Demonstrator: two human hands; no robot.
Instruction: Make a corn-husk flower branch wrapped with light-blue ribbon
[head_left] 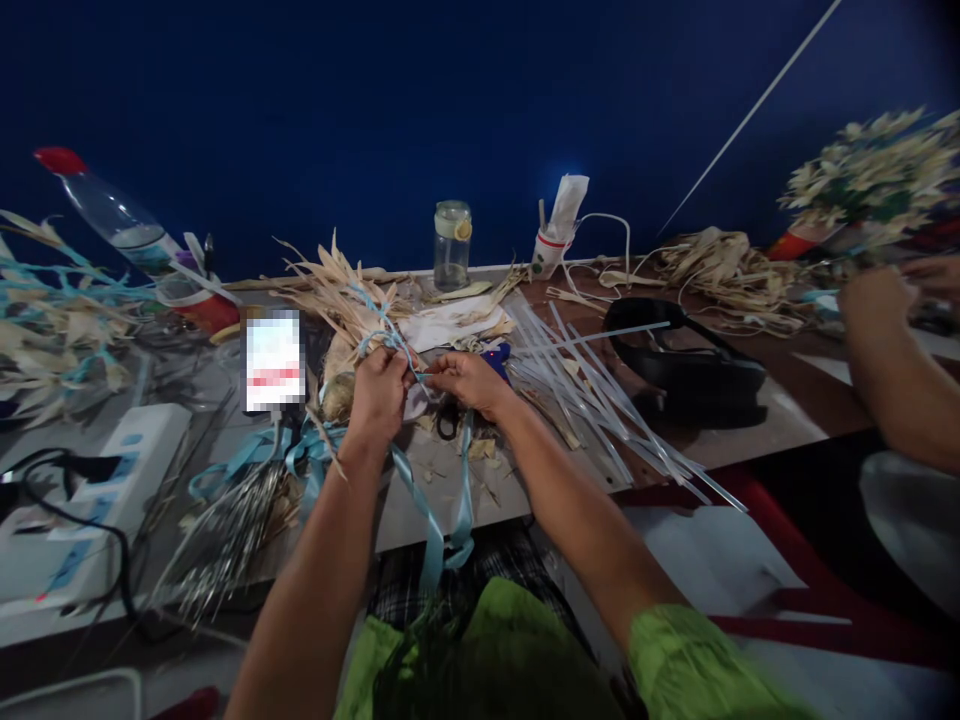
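Observation:
My left hand (380, 392) is closed around the lower end of a thin stem wound with light blue ribbon, which leads up to pale dried husk petals (337, 270). Beside it, my right hand (469, 383) pinches the light blue ribbon (427, 500), whose long tail hangs over the table edge into my lap. The exact grip of the fingertips is small and partly hidden. Just behind my right hand lies a blue tool (498, 358), partly covered. A black loop (448, 421), perhaps a scissors handle, shows below the hands.
Clear glue sticks (592, 370) and a black headset-like strap (682, 365) lie to the right. Leftward are a blurred-out screen (274, 360), thin wires (232, 545) and a power strip (112, 500). A jar (452, 245) stands behind; another person's arm (892, 370) reaches in at right.

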